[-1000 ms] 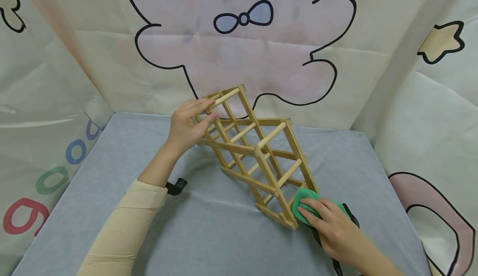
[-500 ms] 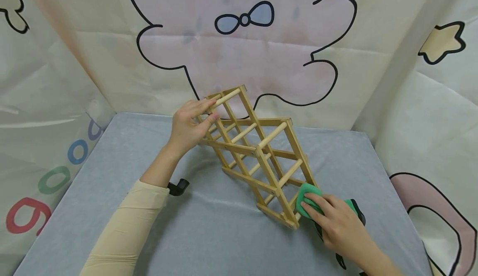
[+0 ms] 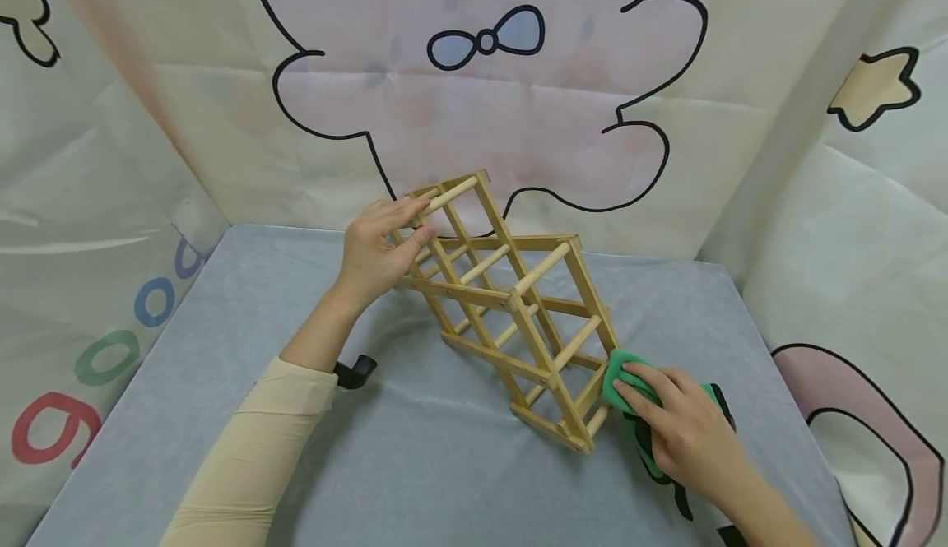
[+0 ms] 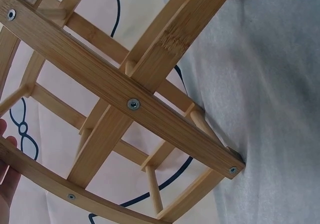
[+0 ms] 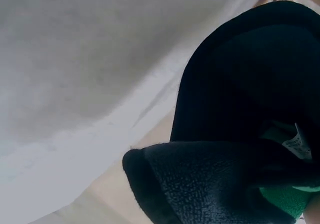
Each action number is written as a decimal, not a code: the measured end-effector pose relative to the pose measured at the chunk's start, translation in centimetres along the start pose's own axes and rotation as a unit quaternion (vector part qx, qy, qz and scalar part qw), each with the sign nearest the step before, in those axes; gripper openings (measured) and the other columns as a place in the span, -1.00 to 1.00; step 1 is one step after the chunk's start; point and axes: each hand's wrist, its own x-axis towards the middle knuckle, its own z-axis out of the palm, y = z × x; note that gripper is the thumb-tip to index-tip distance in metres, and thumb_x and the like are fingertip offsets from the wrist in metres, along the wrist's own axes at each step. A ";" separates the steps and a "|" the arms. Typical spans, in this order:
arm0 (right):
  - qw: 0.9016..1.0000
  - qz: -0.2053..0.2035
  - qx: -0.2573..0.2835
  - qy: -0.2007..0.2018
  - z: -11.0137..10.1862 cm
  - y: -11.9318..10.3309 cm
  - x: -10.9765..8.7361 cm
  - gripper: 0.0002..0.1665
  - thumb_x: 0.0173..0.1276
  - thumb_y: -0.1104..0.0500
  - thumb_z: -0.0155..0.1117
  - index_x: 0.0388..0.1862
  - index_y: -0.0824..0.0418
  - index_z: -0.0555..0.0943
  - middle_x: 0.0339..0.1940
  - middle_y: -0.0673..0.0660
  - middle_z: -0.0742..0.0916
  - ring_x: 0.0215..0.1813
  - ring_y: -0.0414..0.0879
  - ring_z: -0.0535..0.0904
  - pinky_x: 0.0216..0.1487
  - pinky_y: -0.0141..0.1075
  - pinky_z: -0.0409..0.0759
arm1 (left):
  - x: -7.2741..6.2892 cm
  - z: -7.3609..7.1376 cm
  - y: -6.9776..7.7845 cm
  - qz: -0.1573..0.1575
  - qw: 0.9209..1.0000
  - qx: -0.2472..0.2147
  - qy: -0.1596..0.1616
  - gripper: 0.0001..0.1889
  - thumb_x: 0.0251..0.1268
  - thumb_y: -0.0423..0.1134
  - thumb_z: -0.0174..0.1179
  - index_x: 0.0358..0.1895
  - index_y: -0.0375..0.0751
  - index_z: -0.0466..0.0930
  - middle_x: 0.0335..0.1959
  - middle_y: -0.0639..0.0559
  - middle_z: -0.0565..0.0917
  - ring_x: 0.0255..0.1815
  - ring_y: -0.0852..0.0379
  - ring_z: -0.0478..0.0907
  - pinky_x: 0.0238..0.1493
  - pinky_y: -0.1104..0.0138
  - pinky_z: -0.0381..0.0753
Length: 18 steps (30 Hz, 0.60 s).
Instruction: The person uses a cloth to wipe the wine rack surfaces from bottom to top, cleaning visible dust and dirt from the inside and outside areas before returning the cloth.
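A wooden wine rack (image 3: 532, 337) of slats and round dowels stands tilted over the table, its low end toward the front right. My left hand (image 3: 378, 251) grips its raised upper-left corner, thumb below and fingers over the bar. In the left wrist view the rack (image 4: 100, 76) fills most of the frame, with fingertips (image 4: 7, 176) at the left edge. A green cloth (image 3: 618, 374) with black edging is bunched in my right hand (image 3: 685, 428), pressed to the rack's lower right side. The right wrist view shows mostly the cloth's dark, hanging folds (image 5: 210, 184).
A blue-grey cover lies over the table (image 3: 415, 481). Pale printed curtains (image 3: 474, 103) close in the back and both sides. Beside the left wrist a small black piece (image 3: 355, 372) sticks out.
My right hand has slid the green cloth a little right and away along the rack's low end, baring the dowel at the bottom corner. The left hand and rack keep their place.
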 end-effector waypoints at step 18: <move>0.996 0.045 0.027 0.067 -1.2 1.8 5.0 -0.43 0.24 0.40 -0.11 0.10 0.39 0.74 0.19 0.36 0.68 -0.06 0.31 0.56 -0.15 0.02 0.50 | -0.1 0.3 0.0 -0.003 1.000 -0.006 -0.001 -0.56 0.20 -0.43 0.52 0.16 -0.40 0.73 0.11 -0.25 0.75 0.20 -0.25 0.65 0.27 -0.01 0.58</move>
